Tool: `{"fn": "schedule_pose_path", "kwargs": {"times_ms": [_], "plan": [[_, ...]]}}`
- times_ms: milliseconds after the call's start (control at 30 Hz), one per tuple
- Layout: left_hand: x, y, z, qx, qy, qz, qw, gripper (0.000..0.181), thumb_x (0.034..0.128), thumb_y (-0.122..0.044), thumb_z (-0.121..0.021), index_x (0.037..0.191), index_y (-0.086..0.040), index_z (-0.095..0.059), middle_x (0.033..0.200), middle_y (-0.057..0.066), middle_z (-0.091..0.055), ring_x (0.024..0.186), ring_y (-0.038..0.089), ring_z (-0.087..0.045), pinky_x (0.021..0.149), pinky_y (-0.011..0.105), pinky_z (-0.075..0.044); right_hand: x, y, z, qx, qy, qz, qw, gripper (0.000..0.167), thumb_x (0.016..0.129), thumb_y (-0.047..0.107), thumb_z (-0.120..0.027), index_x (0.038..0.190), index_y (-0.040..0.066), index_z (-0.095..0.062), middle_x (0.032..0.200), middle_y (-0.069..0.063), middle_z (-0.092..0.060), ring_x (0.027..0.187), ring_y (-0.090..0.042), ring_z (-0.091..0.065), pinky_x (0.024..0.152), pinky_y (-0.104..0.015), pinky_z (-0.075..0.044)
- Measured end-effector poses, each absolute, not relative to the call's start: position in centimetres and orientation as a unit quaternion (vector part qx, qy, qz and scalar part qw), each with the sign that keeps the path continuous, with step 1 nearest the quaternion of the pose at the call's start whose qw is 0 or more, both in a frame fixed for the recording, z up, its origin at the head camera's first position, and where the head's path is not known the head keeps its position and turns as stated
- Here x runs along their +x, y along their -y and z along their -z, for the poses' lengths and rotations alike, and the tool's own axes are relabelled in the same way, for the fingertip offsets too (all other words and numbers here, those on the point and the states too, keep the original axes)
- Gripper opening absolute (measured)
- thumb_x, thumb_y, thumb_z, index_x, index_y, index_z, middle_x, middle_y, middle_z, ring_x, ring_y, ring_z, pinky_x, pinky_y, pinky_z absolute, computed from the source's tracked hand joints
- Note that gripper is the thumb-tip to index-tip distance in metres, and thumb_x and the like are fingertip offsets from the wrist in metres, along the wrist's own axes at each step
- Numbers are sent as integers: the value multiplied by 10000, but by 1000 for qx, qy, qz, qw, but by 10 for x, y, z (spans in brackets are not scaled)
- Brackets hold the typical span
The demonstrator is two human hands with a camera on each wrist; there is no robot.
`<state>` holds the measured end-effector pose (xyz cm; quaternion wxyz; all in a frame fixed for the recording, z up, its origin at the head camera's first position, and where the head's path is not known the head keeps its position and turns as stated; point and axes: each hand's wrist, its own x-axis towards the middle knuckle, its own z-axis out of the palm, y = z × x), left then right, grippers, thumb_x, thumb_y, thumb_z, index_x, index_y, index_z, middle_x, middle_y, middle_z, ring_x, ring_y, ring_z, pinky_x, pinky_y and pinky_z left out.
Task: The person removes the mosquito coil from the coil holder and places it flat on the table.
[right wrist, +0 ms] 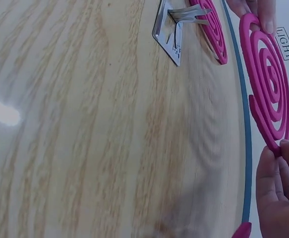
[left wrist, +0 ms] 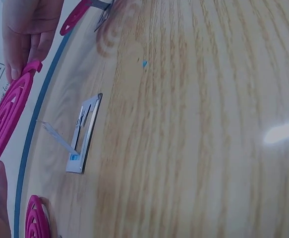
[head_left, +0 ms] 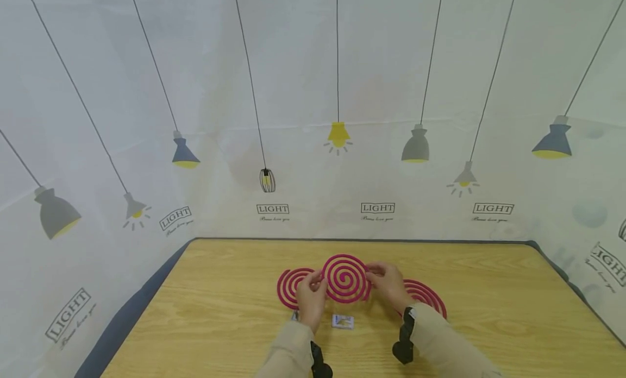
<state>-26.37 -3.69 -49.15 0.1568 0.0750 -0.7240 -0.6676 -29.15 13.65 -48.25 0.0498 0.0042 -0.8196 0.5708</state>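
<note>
A pink mosquito coil (head_left: pixel 344 278) is held up on edge above the table between both hands. My left hand (head_left: pixel 311 299) pinches its left rim. My right hand (head_left: pixel 388 283) pinches the opposite rim, close to the coil's outer loose end. Below the coil lies a flat metal coil stand (left wrist: pixel 82 136) with a raised prong. A second coil (head_left: pixel 287 291) is partly behind my left hand. Another coil (head_left: pixel 426 296) appears beyond my right wrist, partly hidden by the forearm. Metal (left wrist: pixel 103 12) shows beside that right-hand coil in the left wrist view.
The wooden table (head_left: pixel 220 313) ends at a dark blue edge (head_left: pixel 362 240) by a white printed backdrop (head_left: pixel 303 177). A tiny blue speck (left wrist: pixel 144 64) lies on the table. Black bands (head_left: pixel 403 340) are on the wrists.
</note>
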Motion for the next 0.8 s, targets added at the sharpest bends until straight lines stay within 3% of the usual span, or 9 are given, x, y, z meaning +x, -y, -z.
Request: {"fn": "schedule_pose_path", "kwargs": {"times_ms": [433,800], "plan": [[-270,44,505,87,761,619,176,238,796,-13,-619,1032,17,-625,868,90,-595,723,173,-572,540,209,-491,-296,-129,486,-3,842,-538,41,183,801,-34,-579,972,-94,-601,862,-155,-621,783,-233,-601,647,-297,-520],[-275,51,509,47,804,562,189,250,756,53,-628,1005,44,-630,834,104,-587,730,192,-570,602,235,-490,-298,-125,488,30,878,-473,64,173,774,-23,-615,932,-93,-611,815,-145,-626,746,-238,-591,628,-297,-509]]}}
